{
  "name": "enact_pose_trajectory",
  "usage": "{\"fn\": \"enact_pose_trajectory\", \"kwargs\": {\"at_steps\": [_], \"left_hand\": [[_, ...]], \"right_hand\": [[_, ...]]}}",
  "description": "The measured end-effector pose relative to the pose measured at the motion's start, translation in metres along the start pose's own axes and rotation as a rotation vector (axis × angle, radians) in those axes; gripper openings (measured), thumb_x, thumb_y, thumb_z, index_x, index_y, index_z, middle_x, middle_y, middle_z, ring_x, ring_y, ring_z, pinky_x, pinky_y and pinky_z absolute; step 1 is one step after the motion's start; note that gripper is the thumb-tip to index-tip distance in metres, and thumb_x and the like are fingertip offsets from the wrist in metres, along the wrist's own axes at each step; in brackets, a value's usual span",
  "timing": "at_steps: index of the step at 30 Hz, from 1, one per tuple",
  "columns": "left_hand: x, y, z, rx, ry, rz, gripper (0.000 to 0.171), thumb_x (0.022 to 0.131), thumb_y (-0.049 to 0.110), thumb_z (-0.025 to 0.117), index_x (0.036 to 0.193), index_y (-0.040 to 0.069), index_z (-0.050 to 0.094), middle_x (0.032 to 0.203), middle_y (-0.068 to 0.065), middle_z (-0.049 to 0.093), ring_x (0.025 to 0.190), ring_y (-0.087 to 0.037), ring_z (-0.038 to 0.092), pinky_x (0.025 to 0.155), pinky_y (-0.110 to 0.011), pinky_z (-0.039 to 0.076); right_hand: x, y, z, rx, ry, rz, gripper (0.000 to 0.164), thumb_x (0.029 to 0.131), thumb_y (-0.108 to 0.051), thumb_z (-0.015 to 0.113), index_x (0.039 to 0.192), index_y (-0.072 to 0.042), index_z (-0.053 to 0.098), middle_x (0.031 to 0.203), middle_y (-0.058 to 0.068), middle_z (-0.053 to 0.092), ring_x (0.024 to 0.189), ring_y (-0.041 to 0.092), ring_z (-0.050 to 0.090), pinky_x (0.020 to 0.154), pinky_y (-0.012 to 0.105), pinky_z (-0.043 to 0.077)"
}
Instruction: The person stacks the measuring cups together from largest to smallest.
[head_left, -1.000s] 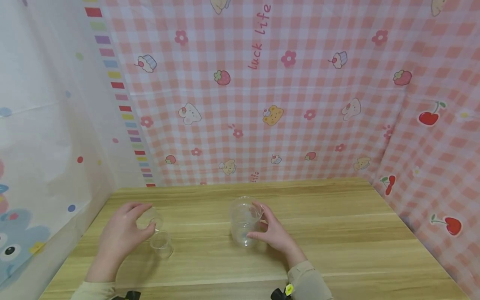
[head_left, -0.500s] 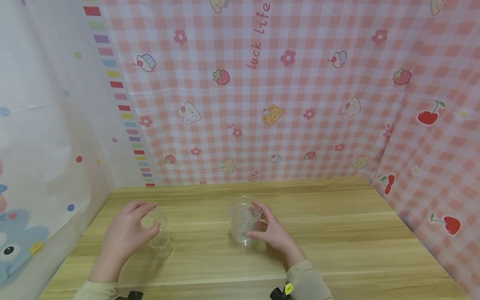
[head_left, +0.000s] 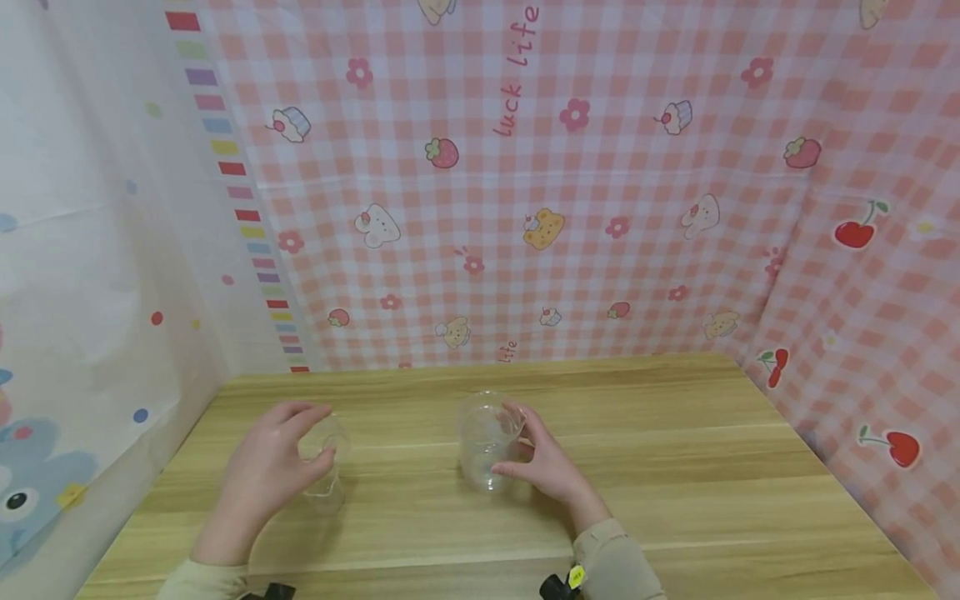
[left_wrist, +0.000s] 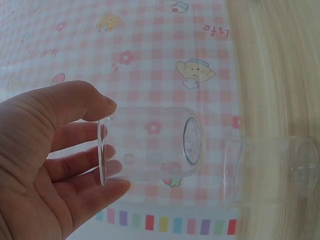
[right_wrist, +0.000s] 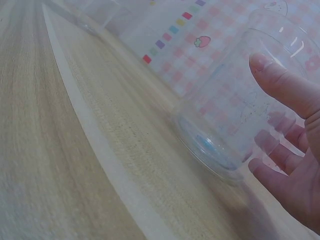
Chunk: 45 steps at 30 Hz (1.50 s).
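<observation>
By its rim, my left hand (head_left: 272,458) grips a clear plastic cup (left_wrist: 150,145), thumb on one side and fingers on the other. Its base points toward a second clear cup (left_wrist: 272,172), which stands upright on the table. In the head view the held cup is over the standing one and overlaps it. My right hand (head_left: 551,467) holds a larger clear plastic cup (right_wrist: 220,110) upright at the middle of the table, with thumb and fingers around its right side. Ring lines show inside its upper part, and a bluish patch shows at its base.
The table (head_left: 675,467) has a light wood-grain top. A pink checked cloth (head_left: 480,192) hangs behind it and on the right; a white printed cloth (head_left: 97,250) hangs on the left. Dark wrist cameras (head_left: 558,587) sit at both sleeves.
My left hand has moved to the right with its cup, bringing it over the standing cup. The right hand and the larger cup stay in place.
</observation>
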<state>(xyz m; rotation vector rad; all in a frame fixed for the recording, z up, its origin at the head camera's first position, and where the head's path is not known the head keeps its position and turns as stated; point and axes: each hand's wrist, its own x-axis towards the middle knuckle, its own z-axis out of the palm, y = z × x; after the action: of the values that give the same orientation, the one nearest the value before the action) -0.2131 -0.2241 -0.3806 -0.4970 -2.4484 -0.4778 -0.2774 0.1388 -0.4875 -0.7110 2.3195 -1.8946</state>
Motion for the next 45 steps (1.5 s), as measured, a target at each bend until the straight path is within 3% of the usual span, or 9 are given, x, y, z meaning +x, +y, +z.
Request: {"fn": "enact_pose_trajectory", "kwargs": {"at_steps": [10, 20, 45], "left_hand": [[0.000, 0.009, 0.005, -0.019, -0.056, -0.015, 0.044, 0.071, 0.011, 0.082, 0.112, 0.001, 0.071, 0.111, -0.017, 0.066, 0.094, -0.036, 0.065, 0.075, -0.052, 0.055], [0.003, 0.014, 0.015, -0.028, -0.036, 0.049, 0.044, 0.068, 0.010, 0.085, 0.109, 0.002, 0.072, 0.108, -0.015, 0.066, 0.091, -0.033, 0.065, 0.071, -0.048, 0.056], [0.010, 0.032, 0.026, -0.068, -0.080, 0.071, 0.046, 0.070, 0.013, 0.085, 0.113, 0.003, 0.072, 0.111, -0.014, 0.066, 0.097, -0.033, 0.065, 0.078, -0.048, 0.056]], "right_hand": [[0.000, -0.001, 0.000, -0.001, 0.004, 0.011, 0.091, 0.080, -0.006, 0.082, 0.153, -0.013, 0.029, 0.152, 0.019, 0.037, 0.130, 0.041, 0.046, 0.108, 0.053, 0.038], [0.000, 0.000, 0.000, -0.001, 0.007, 0.012, 0.090, 0.080, -0.004, 0.082, 0.152, -0.013, 0.029, 0.152, 0.020, 0.038, 0.131, 0.042, 0.044, 0.108, 0.054, 0.036], [0.001, 0.000, 0.000, 0.002, -0.007, 0.001, 0.090, 0.080, -0.004, 0.081, 0.153, -0.012, 0.028, 0.152, 0.020, 0.037, 0.131, 0.041, 0.045, 0.108, 0.052, 0.038]]}}
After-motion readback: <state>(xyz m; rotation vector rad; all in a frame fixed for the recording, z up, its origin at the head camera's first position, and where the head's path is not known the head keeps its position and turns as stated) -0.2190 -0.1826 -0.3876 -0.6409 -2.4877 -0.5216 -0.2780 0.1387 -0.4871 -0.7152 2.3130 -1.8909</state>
